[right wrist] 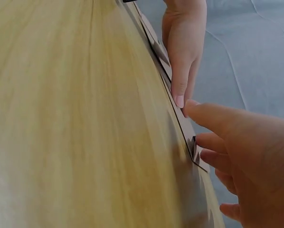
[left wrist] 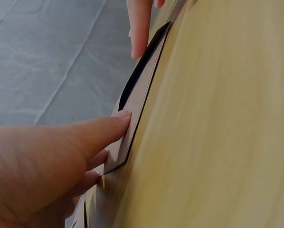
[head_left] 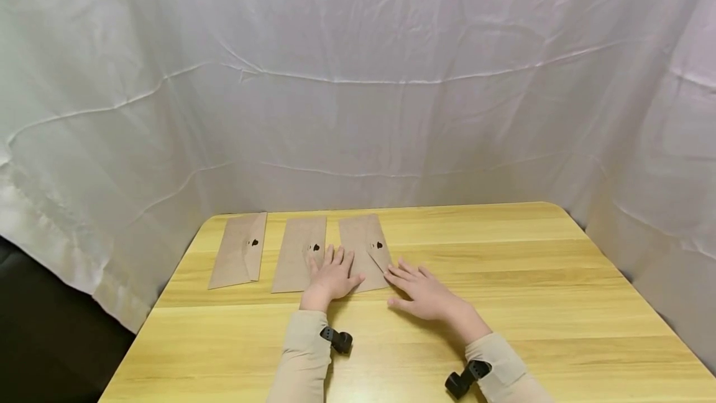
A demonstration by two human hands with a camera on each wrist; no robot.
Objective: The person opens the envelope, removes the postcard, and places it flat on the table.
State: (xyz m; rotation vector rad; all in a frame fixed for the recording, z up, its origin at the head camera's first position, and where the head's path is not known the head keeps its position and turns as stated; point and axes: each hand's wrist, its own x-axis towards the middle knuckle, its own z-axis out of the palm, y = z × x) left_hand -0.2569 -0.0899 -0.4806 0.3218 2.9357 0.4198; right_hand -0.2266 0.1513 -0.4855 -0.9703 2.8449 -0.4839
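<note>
Envelopes, three tan ones, lie flat in a row along the far side of the counter (head_left: 503,347), left of centre. Left envelope (head_left: 237,250): alone, well apart from both hands. Middle envelope (head_left: 298,254): partly under the left hand (head_left: 333,277), whose fingers are spread and grasp nothing; its thumb reaches over the near part of the right envelope (head_left: 355,235), seemingly resting there. That right envelope is the one being worked: flap edge stands a bit proud, with a dark gap under it in the left wrist view. Right hand (head_left: 422,296), likewise released with fingers extended, has its fingertips at the envelope's near right corner; contact can't be told for sure.

Judgement on handling: left thumb should keep a light, flat hold so the envelope doesn't slide. Right fingertips should work gently along the flap edge, since thin paper would crease. Left fingers should avoid dragging the middle envelope.
</note>
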